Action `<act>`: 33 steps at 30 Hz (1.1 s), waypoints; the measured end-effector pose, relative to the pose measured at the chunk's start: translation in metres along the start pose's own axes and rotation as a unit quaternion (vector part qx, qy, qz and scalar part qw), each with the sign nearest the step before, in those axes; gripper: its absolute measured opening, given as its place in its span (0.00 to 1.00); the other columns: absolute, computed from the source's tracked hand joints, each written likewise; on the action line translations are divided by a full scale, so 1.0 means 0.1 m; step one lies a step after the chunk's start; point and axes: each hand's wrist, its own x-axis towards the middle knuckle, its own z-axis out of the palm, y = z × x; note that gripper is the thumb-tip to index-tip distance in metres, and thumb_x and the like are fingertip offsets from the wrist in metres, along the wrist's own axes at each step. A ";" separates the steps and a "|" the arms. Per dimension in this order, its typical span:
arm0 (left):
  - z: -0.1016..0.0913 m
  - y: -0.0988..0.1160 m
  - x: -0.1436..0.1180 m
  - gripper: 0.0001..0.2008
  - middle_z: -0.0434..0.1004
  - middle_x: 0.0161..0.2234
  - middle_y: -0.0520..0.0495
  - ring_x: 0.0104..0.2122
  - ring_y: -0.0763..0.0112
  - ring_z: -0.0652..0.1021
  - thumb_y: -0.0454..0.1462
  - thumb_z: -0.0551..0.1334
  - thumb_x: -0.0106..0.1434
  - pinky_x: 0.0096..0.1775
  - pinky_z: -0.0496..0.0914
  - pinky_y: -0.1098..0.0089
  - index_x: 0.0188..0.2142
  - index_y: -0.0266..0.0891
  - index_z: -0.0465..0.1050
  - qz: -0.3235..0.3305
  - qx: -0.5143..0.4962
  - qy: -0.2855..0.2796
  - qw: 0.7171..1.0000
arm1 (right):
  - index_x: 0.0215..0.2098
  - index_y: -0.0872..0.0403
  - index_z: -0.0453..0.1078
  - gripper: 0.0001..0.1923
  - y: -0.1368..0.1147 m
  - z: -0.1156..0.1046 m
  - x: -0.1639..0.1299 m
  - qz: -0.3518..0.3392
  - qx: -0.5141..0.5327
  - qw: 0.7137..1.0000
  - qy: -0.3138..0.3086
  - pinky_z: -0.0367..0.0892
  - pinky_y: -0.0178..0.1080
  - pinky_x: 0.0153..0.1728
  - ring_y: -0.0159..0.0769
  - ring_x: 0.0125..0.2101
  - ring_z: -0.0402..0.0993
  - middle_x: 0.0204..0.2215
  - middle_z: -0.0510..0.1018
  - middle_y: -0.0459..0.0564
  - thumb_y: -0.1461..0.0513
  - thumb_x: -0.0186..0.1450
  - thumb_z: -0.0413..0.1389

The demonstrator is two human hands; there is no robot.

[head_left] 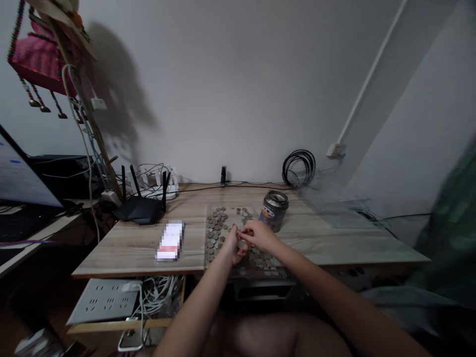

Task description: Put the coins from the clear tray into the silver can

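Several loose coins [214, 230] are spread over a clear plastic sheet [234, 212] at the front middle of the table. Above them my two hands meet. My left hand [237, 248] is curled, with a pale round coin [241, 244] showing at its fingers. The fingers of my right hand [259, 235] are pinched together at the left fingertips; what they grip is too small to make out. Just behind my right hand stands a dark can-shaped coin bank [274, 210], upright, with a recessed top.
A lit phone [170, 241] lies to the left on the wooden table [122, 245]. Behind it are a black router [143, 206] and tangled cables. A coiled black cable [298, 168] leans on the wall. Below, an open drawer holds a power strip [106, 301].
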 end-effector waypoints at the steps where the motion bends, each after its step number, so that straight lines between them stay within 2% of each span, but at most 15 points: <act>1: 0.00 0.00 0.00 0.30 0.66 0.13 0.47 0.07 0.82 0.53 0.53 0.35 0.63 0.12 0.40 0.80 0.29 0.35 0.65 -0.001 0.009 -0.005 1.000 | 0.26 0.55 0.74 0.08 0.00 0.00 0.01 0.011 0.017 1.000 0.009 0.57 0.32 0.27 0.31 0.26 0.67 0.25 0.75 0.49 0.59 0.56 0.55; 4: -0.01 0.01 -0.02 0.28 0.70 0.17 0.45 0.07 0.83 0.53 0.50 0.35 0.65 0.12 0.40 0.80 0.32 0.33 0.66 0.017 0.015 -0.022 1.000 | 0.27 0.56 0.74 0.08 0.07 -0.12 0.09 0.039 0.076 0.996 0.013 0.57 0.31 0.25 0.30 0.23 0.67 0.23 0.75 0.48 0.61 0.55 0.54; 7: 0.00 0.02 -0.03 0.24 0.68 0.16 0.48 0.07 0.84 0.53 0.47 0.38 0.66 0.12 0.40 0.81 0.31 0.34 0.64 0.033 -0.006 -0.009 0.999 | 0.27 0.56 0.74 0.09 0.08 -0.20 0.15 0.023 0.104 0.993 -0.048 0.57 0.31 0.23 0.30 0.22 0.67 0.21 0.75 0.47 0.60 0.54 0.55; 11: 0.02 0.00 -0.03 0.23 0.55 0.11 0.57 0.07 0.83 0.53 0.50 0.39 0.65 0.13 0.40 0.81 0.28 0.37 0.61 0.046 -0.021 0.027 0.998 | 0.24 0.56 0.73 0.05 -0.02 0.01 0.11 0.020 0.070 0.996 -0.053 0.56 0.30 0.22 0.29 0.21 0.67 0.20 0.75 0.46 0.63 0.50 0.56; 15: 0.01 -0.01 -0.02 0.26 0.58 0.12 0.56 0.07 0.82 0.52 0.53 0.37 0.64 0.13 0.40 0.80 0.35 0.37 0.63 0.032 0.002 0.001 0.999 | 0.26 0.56 0.73 0.06 0.01 0.10 0.08 0.039 0.115 0.992 -0.031 0.58 0.30 0.22 0.30 0.22 0.68 0.21 0.75 0.46 0.65 0.49 0.56; 17: -0.01 0.00 -0.01 0.27 0.67 0.17 0.50 0.08 0.82 0.53 0.53 0.36 0.63 0.12 0.41 0.80 0.39 0.36 0.63 0.028 0.003 -0.006 1.000 | 0.25 0.56 0.73 0.05 0.16 -0.10 0.13 0.066 0.121 0.990 0.033 0.60 0.31 0.23 0.31 0.23 0.69 0.21 0.76 0.47 0.63 0.51 0.56; 19: -0.04 0.02 -0.01 0.27 0.73 0.24 0.42 0.09 0.82 0.57 0.52 0.37 0.64 0.12 0.43 0.81 0.43 0.34 0.62 0.022 -0.023 0.005 0.999 | 0.25 0.55 0.73 0.07 0.40 -0.44 0.23 0.125 0.080 0.976 0.161 0.62 0.33 0.27 0.33 0.26 0.70 0.24 0.77 0.49 0.60 0.53 0.56; 20: -0.05 0.03 -0.01 0.26 0.74 0.27 0.39 0.10 0.82 0.59 0.51 0.38 0.64 0.12 0.45 0.81 0.44 0.33 0.61 0.020 -0.045 0.015 0.999 | 0.27 0.55 0.74 0.09 0.53 -0.62 0.28 0.188 0.039 0.954 0.228 0.62 0.34 0.27 0.35 0.28 0.71 0.26 0.77 0.50 0.58 0.54 0.55; 21: -0.06 0.04 -0.01 0.25 0.75 0.29 0.36 0.12 0.81 0.62 0.49 0.38 0.65 0.12 0.49 0.81 0.45 0.32 0.60 0.019 -0.068 0.025 0.997 | 0.28 0.54 0.75 0.10 0.67 -0.79 0.34 0.252 -0.005 0.933 0.256 0.61 0.35 0.27 0.36 0.28 0.71 0.28 0.78 0.51 0.57 0.53 0.56; 23: -0.07 0.04 -0.02 0.24 0.74 0.32 0.33 0.17 0.76 0.70 0.48 0.39 0.65 0.16 0.59 0.79 0.46 0.30 0.59 0.029 -0.114 0.038 0.992 | 0.28 0.54 0.75 0.09 0.88 -1.01 0.46 0.330 -0.060 0.916 0.219 0.61 0.36 0.27 0.38 0.29 0.71 0.29 0.78 0.52 0.58 0.51 0.58; 25: -0.07 0.04 -0.02 0.24 0.74 0.35 0.31 0.25 0.68 0.75 0.48 0.40 0.65 0.23 0.67 0.74 0.47 0.30 0.59 0.047 -0.144 0.034 0.988 | 0.28 0.53 0.76 0.08 0.99 -1.09 0.55 0.366 -0.092 0.911 0.166 0.60 0.36 0.27 0.39 0.30 0.71 0.30 0.78 0.52 0.60 0.50 0.59; 27: -0.06 0.03 -0.03 0.25 0.72 0.38 0.29 0.33 0.60 0.77 0.49 0.42 0.64 0.29 0.69 0.69 0.48 0.29 0.59 0.060 -0.158 0.018 0.986 | 0.29 0.54 0.76 0.09 0.97 -1.05 0.60 0.369 -0.122 0.909 0.148 0.60 0.36 0.28 0.40 0.32 0.71 0.31 0.78 0.54 0.59 0.50 0.59; 29: -0.06 0.03 -0.03 0.26 0.71 0.39 0.29 0.37 0.57 0.76 0.50 0.43 0.63 0.32 0.70 0.66 0.48 0.30 0.59 0.070 -0.166 0.000 0.984 | 0.32 0.54 0.76 0.11 0.83 -0.96 0.56 0.340 -0.161 0.910 0.176 0.60 0.36 0.30 0.42 0.35 0.71 0.33 0.77 0.56 0.57 0.53 0.57; 31: -0.07 0.04 -0.03 0.27 0.71 0.39 0.30 0.38 0.56 0.76 0.51 0.44 0.62 0.33 0.69 0.65 0.48 0.30 0.60 0.084 -0.177 -0.007 0.981 | 0.36 0.53 0.75 0.15 0.58 -0.81 0.44 0.267 -0.179 0.924 0.209 0.60 0.36 0.32 0.41 0.37 0.70 0.35 0.77 0.56 0.55 0.59 0.52; 33: -0.07 0.05 -0.03 0.28 0.71 0.38 0.33 0.36 0.58 0.76 0.53 0.44 0.61 0.34 0.69 0.66 0.49 0.31 0.60 0.101 -0.190 -0.007 0.977 | 0.38 0.51 0.75 0.16 0.28 -0.60 0.25 0.157 -0.150 0.958 0.188 0.59 0.35 0.33 0.38 0.36 0.69 0.35 0.76 0.54 0.55 0.62 0.47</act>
